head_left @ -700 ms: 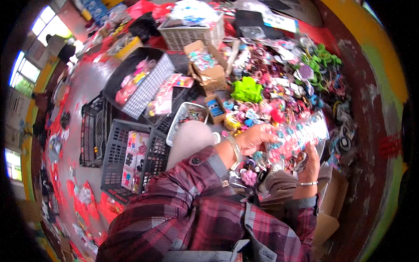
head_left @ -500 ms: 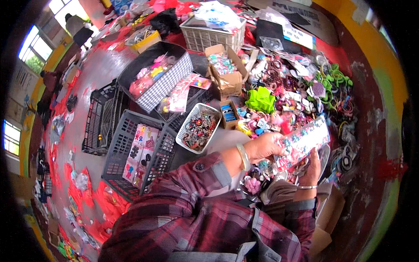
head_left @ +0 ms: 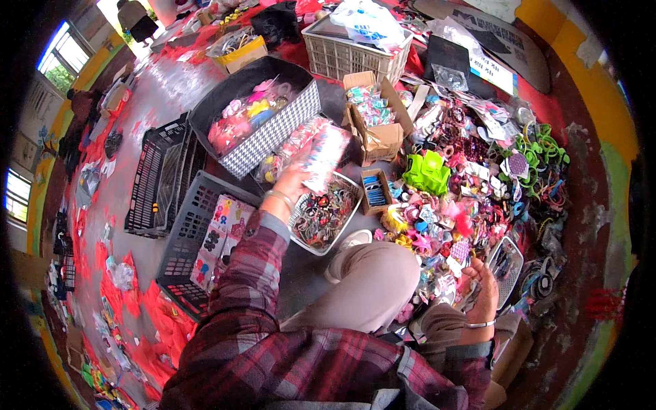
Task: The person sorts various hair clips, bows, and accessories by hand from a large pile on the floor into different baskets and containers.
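**One packet in the left fingers, right hand slack at the pile**

Closest to me, the left hand [head_left: 292,183] is closed on the near end of a clear packet [head_left: 326,157], its contents pink, white and teal. The packet points up and away past the fingertips, a little blurred; some of the grip is hidden behind it. I see the right hand [head_left: 484,287] half open, fingers loosely bent and parted, with no hold on anything that I can make out.

Just to the right of those right fingers sits a pale basket [head_left: 517,268]. Beyond their tips spreads a pile of colourful hair accessories [head_left: 456,220], a bright green piece [head_left: 427,173] at its left side.

Just right of the left fingers, partly below the packet, I have a white basket [head_left: 320,252] full of hair ties; whether packet and basket touch, I cannot tell. Left of that hand stands a dark grey crate [head_left: 188,229] holding printed cards. Past the left fingertips comes a box with a checked wall [head_left: 290,123], and to its right an open cardboard box [head_left: 383,143] of small packets. Farther off, a pale crate [head_left: 342,60] carries a white plastic bag [head_left: 369,24].
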The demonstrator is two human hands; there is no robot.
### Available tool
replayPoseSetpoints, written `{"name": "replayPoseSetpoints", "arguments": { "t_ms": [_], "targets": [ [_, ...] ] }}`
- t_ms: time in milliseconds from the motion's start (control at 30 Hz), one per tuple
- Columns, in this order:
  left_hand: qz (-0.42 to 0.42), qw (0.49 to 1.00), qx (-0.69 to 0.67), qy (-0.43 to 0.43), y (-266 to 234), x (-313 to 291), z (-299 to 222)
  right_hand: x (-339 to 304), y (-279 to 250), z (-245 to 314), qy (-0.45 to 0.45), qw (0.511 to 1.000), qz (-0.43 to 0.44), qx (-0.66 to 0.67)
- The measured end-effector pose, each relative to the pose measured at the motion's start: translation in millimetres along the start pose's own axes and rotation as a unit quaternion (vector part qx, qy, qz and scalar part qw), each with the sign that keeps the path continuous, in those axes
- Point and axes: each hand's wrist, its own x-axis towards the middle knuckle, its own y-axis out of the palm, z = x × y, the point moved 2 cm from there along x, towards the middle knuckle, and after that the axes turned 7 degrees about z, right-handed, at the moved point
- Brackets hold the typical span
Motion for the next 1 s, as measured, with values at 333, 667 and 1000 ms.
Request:
{"name": "replayPoseSetpoints", "arguments": {
  "t_ms": [333, 667, 1000],
  "targets": [
    [-0.062, 0.981, 0.183, 0.004, -159.5, 90.1, -12.1, 13.6, 23.3, -3.7, 0.041, 0.998, 0.008, -0.049],
    [-0.195, 0.553, 0.798, 0.141, -92.1, 85.1, 23.1, 18.5, 30.9, -4.9, 0.091, 0.995, 0.019, -0.023],
    [-0.045, 0.527, 0.849, 0.002, -9.7, 104.2, -3.8, -4.2, -24.6, 19.1, -0.021, 0.997, -0.073, 0.024]
  ]
}}
